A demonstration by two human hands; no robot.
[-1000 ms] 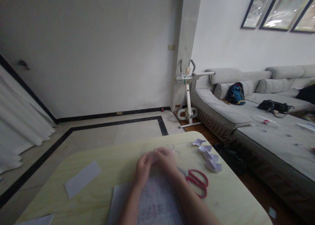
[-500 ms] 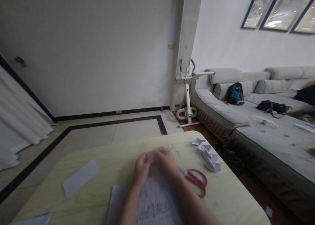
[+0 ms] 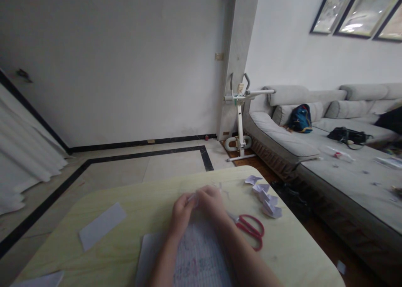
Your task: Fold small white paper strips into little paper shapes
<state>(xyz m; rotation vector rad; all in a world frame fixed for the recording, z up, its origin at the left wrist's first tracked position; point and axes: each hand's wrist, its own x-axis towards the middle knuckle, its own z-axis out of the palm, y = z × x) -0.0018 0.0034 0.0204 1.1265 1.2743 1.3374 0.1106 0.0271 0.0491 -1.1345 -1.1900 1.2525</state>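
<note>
Both hands pinch a small paper piece over the table

Your left hand (image 3: 181, 211) and right hand (image 3: 211, 201) meet at the fingertips, grasping a small paper piece (image 3: 193, 199) between them, just beyond the written sheet (image 3: 196, 262) on the table (image 3: 141, 207); its exact shape is blurred. The red-handled scissors (image 3: 251, 231) lie beside your right forearm. Folded papers (image 3: 267, 201) sit in a row at the far right. A blank paper rectangle (image 3: 102, 226) lies to the left, with another paper (image 3: 45, 280) at the near left edge.
</note>
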